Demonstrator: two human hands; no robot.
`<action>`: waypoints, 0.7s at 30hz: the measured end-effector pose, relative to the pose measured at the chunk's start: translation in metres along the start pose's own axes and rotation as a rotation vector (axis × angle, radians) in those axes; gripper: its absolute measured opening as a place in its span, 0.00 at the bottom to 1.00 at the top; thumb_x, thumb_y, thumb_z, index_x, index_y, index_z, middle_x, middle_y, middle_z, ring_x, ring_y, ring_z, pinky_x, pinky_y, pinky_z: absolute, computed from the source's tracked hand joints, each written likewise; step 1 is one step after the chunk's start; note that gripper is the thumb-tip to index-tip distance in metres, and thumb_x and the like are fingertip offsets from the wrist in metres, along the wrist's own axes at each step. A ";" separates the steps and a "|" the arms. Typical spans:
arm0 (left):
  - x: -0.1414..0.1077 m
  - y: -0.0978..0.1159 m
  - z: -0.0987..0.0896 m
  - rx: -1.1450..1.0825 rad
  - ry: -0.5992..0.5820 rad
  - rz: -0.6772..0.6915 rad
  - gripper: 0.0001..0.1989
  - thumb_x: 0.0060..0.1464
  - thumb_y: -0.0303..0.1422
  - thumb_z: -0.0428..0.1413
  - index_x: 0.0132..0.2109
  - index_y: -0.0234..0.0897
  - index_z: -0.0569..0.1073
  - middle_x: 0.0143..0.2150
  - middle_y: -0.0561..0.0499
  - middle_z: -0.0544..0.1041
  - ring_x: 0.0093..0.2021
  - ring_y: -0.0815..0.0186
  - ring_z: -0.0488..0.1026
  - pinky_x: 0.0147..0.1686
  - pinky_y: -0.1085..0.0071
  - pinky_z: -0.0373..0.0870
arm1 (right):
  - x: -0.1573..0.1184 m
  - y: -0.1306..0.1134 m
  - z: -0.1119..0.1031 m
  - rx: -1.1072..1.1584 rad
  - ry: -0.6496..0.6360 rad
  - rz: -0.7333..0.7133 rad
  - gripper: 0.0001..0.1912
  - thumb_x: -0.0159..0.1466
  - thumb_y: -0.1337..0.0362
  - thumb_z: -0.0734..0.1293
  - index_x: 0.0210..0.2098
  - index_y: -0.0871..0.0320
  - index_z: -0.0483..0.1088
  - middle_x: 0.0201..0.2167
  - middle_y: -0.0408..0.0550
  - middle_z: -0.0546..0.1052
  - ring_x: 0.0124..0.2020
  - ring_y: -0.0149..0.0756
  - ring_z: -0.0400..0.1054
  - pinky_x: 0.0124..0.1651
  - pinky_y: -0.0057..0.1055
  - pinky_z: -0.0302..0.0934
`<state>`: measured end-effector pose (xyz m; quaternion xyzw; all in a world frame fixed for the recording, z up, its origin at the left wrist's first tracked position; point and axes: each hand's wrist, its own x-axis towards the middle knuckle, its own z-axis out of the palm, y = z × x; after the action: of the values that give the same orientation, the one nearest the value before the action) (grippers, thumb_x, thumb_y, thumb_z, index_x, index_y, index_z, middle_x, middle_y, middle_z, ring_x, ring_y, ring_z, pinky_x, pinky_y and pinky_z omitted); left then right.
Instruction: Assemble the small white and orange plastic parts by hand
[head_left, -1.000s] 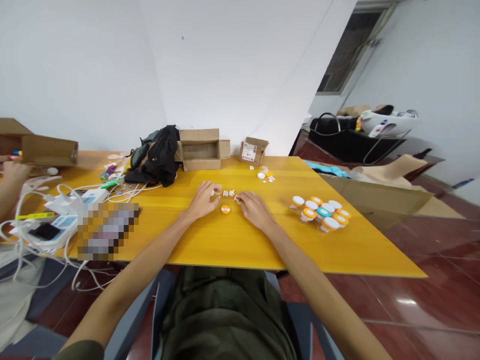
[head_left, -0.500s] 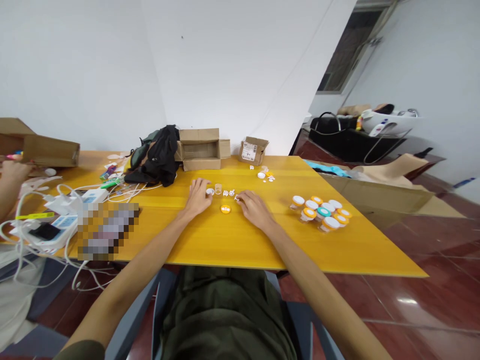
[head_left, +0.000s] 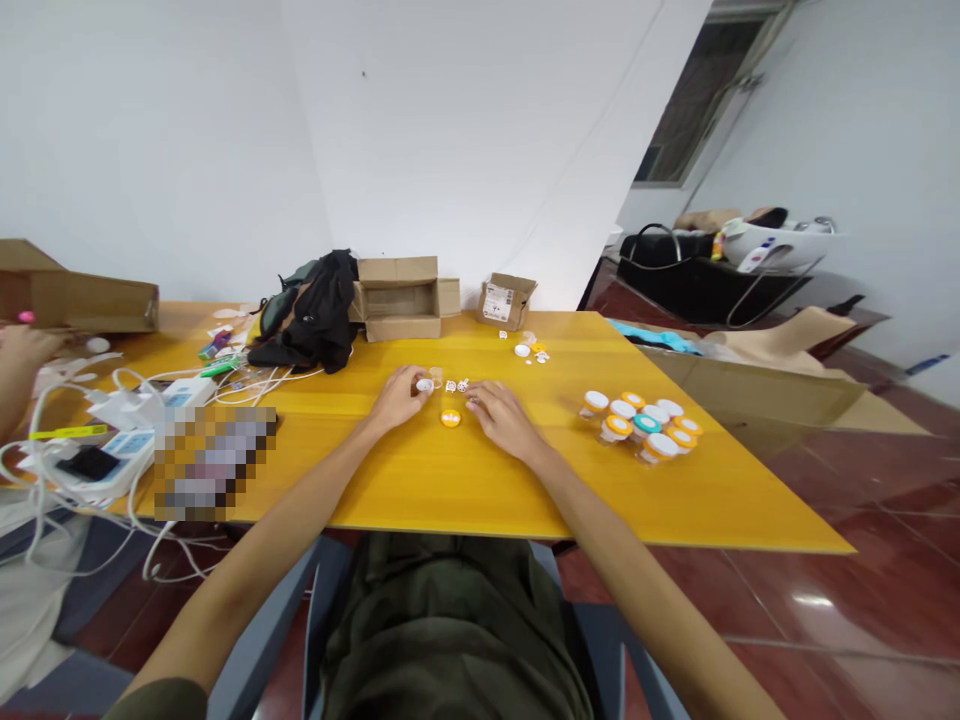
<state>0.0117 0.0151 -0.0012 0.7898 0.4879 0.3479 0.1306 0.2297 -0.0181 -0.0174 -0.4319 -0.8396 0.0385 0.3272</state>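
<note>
My left hand [head_left: 400, 398] is closed on a small white round lid [head_left: 425, 385], tilted between thumb and fingers. A clear cup [head_left: 436, 377] stands just beyond it on the table. Two small white cut-out pieces [head_left: 456, 386] lie between my hands. Nearer to me an orange lid [head_left: 451, 418] with a white pattern lies on the wood. My right hand [head_left: 501, 415] is closed in a pinch to the right of the white pieces; what its fingertips hold is too small to name.
Clear jars with white, orange and teal lids [head_left: 646, 424] are grouped at the right. Cardboard boxes [head_left: 401, 325] and a black bag [head_left: 319, 315] line the back. Power strips [head_left: 124, 450], cables and a blurred-out object [head_left: 217, 462] lie left. Another person's hand [head_left: 26, 350] is at far left.
My left fingers have closed around the white lid and brought it slightly right. My right fingertips have drawn back a little from the white pieces. The other person's hand shifted slightly.
</note>
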 end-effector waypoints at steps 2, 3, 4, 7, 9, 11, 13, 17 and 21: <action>-0.002 0.008 -0.001 -0.081 -0.027 0.037 0.10 0.53 0.30 0.55 0.44 0.39 0.72 0.41 0.50 0.77 0.40 0.63 0.72 0.45 0.64 0.71 | 0.000 0.001 0.000 -0.007 -0.004 0.018 0.12 0.68 0.68 0.58 0.44 0.54 0.71 0.45 0.52 0.75 0.48 0.42 0.67 0.53 0.41 0.61; -0.003 0.012 -0.002 -0.123 -0.040 0.057 0.10 0.54 0.31 0.54 0.45 0.39 0.72 0.41 0.50 0.77 0.40 0.63 0.72 0.44 0.65 0.71 | 0.000 0.001 -0.001 -0.010 -0.007 0.026 0.12 0.68 0.68 0.58 0.44 0.54 0.71 0.45 0.52 0.75 0.48 0.42 0.67 0.53 0.41 0.61; -0.004 0.016 -0.002 -0.156 -0.061 0.073 0.10 0.54 0.32 0.54 0.44 0.38 0.72 0.41 0.50 0.77 0.39 0.64 0.72 0.43 0.65 0.71 | 0.000 0.000 -0.001 -0.013 -0.011 0.032 0.12 0.68 0.68 0.58 0.45 0.54 0.71 0.45 0.51 0.75 0.47 0.42 0.67 0.52 0.41 0.61; -0.008 0.026 -0.002 -0.216 -0.118 0.099 0.10 0.54 0.34 0.55 0.44 0.38 0.72 0.41 0.50 0.78 0.39 0.64 0.73 0.43 0.66 0.71 | 0.000 0.000 -0.002 -0.017 -0.021 0.040 0.11 0.67 0.69 0.58 0.44 0.54 0.71 0.44 0.51 0.75 0.47 0.42 0.67 0.51 0.40 0.61; -0.010 0.029 -0.001 -0.239 -0.156 0.111 0.11 0.53 0.34 0.55 0.44 0.38 0.72 0.41 0.50 0.78 0.39 0.64 0.73 0.43 0.67 0.71 | 0.000 -0.001 -0.003 -0.009 -0.019 0.037 0.11 0.67 0.69 0.58 0.43 0.55 0.71 0.44 0.52 0.75 0.47 0.42 0.67 0.51 0.39 0.61; -0.011 0.031 0.001 -0.264 -0.192 0.123 0.11 0.53 0.33 0.55 0.44 0.38 0.72 0.41 0.50 0.77 0.39 0.64 0.73 0.42 0.67 0.71 | 0.000 -0.001 -0.002 -0.001 -0.011 0.032 0.11 0.67 0.69 0.58 0.43 0.55 0.71 0.44 0.51 0.76 0.47 0.42 0.67 0.51 0.39 0.61; -0.011 0.031 0.002 -0.291 -0.228 0.136 0.11 0.52 0.33 0.55 0.44 0.37 0.72 0.39 0.50 0.77 0.38 0.65 0.72 0.41 0.67 0.71 | 0.000 -0.001 -0.002 0.003 -0.005 0.029 0.11 0.67 0.69 0.59 0.43 0.54 0.71 0.43 0.51 0.76 0.46 0.42 0.68 0.51 0.39 0.61; -0.012 0.030 0.003 -0.323 -0.268 0.143 0.11 0.53 0.34 0.55 0.43 0.37 0.71 0.36 0.51 0.75 0.35 0.66 0.71 0.39 0.68 0.71 | 0.001 -0.001 -0.002 -0.002 -0.006 0.022 0.10 0.67 0.70 0.59 0.42 0.55 0.71 0.42 0.50 0.76 0.45 0.41 0.68 0.50 0.38 0.61; -0.012 0.029 0.004 -0.331 -0.288 0.153 0.10 0.52 0.35 0.56 0.42 0.37 0.71 0.34 0.52 0.73 0.32 0.67 0.70 0.36 0.70 0.70 | 0.001 -0.001 -0.002 0.013 -0.009 0.022 0.10 0.66 0.71 0.59 0.41 0.56 0.71 0.42 0.51 0.76 0.45 0.41 0.68 0.50 0.37 0.61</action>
<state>0.0305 -0.0090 0.0065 0.8338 0.3392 0.3157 0.3001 0.2300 -0.0186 -0.0151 -0.4386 -0.8361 0.0496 0.3256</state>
